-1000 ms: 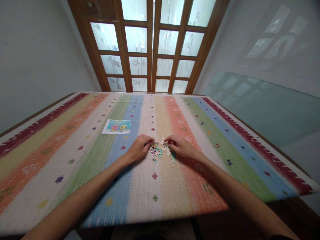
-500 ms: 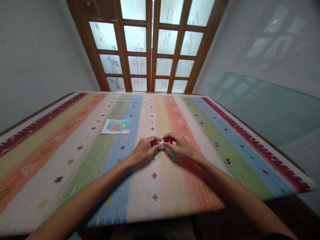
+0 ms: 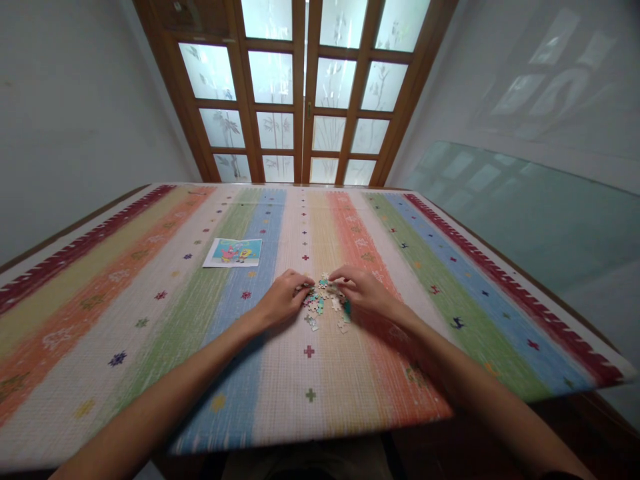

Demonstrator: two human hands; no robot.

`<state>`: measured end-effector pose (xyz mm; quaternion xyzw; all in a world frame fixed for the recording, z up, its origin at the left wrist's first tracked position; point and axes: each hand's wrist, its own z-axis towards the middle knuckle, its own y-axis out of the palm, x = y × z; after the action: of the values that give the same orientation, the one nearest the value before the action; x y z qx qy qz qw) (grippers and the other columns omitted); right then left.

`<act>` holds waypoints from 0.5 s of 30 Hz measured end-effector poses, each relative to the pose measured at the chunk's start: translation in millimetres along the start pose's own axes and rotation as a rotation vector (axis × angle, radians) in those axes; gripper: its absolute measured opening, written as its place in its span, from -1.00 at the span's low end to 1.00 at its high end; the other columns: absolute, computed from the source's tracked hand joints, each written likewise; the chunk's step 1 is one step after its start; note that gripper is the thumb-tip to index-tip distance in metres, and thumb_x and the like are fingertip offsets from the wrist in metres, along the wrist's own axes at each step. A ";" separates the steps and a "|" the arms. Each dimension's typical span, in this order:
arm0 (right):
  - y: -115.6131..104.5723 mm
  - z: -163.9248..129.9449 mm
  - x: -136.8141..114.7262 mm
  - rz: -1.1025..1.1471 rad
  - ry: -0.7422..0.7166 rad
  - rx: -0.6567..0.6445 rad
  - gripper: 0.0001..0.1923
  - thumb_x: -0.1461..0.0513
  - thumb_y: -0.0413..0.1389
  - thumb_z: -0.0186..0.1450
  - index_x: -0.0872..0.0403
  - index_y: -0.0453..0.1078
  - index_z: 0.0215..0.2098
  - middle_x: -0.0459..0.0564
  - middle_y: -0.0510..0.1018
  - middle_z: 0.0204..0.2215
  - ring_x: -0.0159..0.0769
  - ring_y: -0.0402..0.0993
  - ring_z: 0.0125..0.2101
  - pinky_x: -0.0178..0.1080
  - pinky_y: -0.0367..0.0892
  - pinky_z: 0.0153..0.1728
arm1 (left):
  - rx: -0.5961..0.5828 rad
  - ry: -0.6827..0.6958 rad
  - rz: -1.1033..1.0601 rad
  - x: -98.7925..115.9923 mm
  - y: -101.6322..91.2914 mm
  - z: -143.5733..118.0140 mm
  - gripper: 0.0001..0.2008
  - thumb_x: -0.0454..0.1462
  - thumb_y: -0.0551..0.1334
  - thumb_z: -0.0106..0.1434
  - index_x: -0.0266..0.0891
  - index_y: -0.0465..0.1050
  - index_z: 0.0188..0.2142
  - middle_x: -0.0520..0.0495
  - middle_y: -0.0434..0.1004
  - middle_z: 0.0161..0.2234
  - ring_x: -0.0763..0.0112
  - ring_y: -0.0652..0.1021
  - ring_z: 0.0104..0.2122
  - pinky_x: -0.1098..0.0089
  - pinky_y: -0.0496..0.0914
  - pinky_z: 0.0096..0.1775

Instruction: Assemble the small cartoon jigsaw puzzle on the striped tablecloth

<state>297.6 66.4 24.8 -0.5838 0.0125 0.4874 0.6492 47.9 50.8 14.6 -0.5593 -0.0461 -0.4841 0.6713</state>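
Small jigsaw puzzle pieces (image 3: 315, 305) lie in a loose pile at the middle of the cloth, some turquoise, others pale side up. On the pile's left edge is my left hand (image 3: 287, 295), thumb and forefinger pinched on a puzzle piece (image 3: 307, 285) that shows only in part. My right hand (image 3: 364, 291) hovers over the right side, fingers curled and seemingly closed on a pale piece, mostly hidden by the fingers. Beneath that hand are more pieces, one of them turquoise (image 3: 347, 307). Between the hands, further pieces (image 3: 323, 283) are visible.
A picture card (image 3: 235, 253) with cartoon figures on a turquoise ground lies left of the pile. The striped tablecloth (image 3: 310, 373) covers the table. A glass panel (image 3: 525, 207) leans by the right wall, and wooden glazed doors (image 3: 303, 100) stand beyond the table.
My hands, which met fingertip to fingertip over the pile around a pale piece, have drawn apart to left and right. More of the pile shows between them.
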 end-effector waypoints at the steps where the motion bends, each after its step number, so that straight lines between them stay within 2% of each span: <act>1: -3.5 -2.6 0.4 -0.041 -0.023 -0.052 -0.84 0.28 0.14 0.37 0.07 0.56 -0.15 0.09 0.62 -0.18 -0.19 0.54 -0.15 -0.13 0.41 -0.09 | -0.014 0.031 0.026 -2.0 -0.2 -3.0 -0.80 -0.33 0.18 0.38 -0.19 0.61 -0.16 -0.16 0.66 -0.13 0.16 0.56 -0.07 0.08 0.43 0.04; 4: -9.7 -11.3 -1.5 -0.170 -0.067 -0.190 -0.78 0.19 0.26 0.33 0.08 0.58 -0.08 0.13 0.57 -0.15 -0.11 0.48 -0.10 -0.07 0.38 -0.03 | -0.054 0.115 0.069 -1.8 0.0 -13.1 -0.83 -0.25 0.24 0.38 -0.19 0.61 -0.11 -0.18 0.60 0.00 0.12 0.50 0.02 0.05 0.38 0.09; 6: -9.7 -15.6 -3.5 -0.233 -0.069 -0.233 -0.73 0.18 0.31 0.29 0.08 0.59 -0.05 0.15 0.54 -0.14 -0.08 0.45 -0.08 -0.04 0.37 -0.02 | -0.098 0.152 0.094 1.9 0.5 -18.3 -0.78 -0.17 0.31 0.35 -0.18 0.59 -0.07 -0.18 0.57 0.02 0.11 0.48 0.03 0.05 0.37 0.09; 8: -7.5 -17.2 -4.6 -0.256 -0.067 -0.238 -0.78 0.20 0.28 0.32 0.08 0.59 -0.09 0.15 0.53 -0.14 -0.09 0.44 -0.08 -0.05 0.37 -0.02 | -0.138 0.179 0.126 5.7 1.1 -20.5 -0.76 -0.14 0.33 0.34 -0.18 0.59 -0.06 -0.17 0.56 -0.03 0.12 0.48 -0.02 0.06 0.36 0.06; 11: -4.4 -15.1 -4.6 -0.257 -0.065 -0.221 -0.88 0.23 0.20 0.38 0.08 0.59 -0.19 0.12 0.55 -0.19 -0.12 0.43 -0.10 -0.08 0.36 -0.03 | -0.149 0.205 0.162 7.0 2.1 -18.9 -0.83 -0.19 0.26 0.41 -0.20 0.59 -0.13 -0.15 0.57 -0.13 0.15 0.48 -0.09 0.11 0.36 -0.01; 15: -1.9 -8.6 -4.4 -0.222 0.007 -0.206 -0.83 0.23 0.12 0.43 0.10 0.55 -0.22 0.09 0.58 -0.28 -0.17 0.46 -0.21 -0.14 0.37 -0.12 | -0.127 0.220 0.175 0.3 2.5 -13.5 -0.77 -0.23 0.14 0.48 -0.21 0.57 -0.21 -0.13 0.56 -0.23 0.22 0.49 -0.20 0.17 0.37 -0.10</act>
<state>301.2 57.3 26.1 -0.6469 -0.0999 0.4091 0.6358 43.3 39.7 8.0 -0.5461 0.1073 -0.4839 0.6754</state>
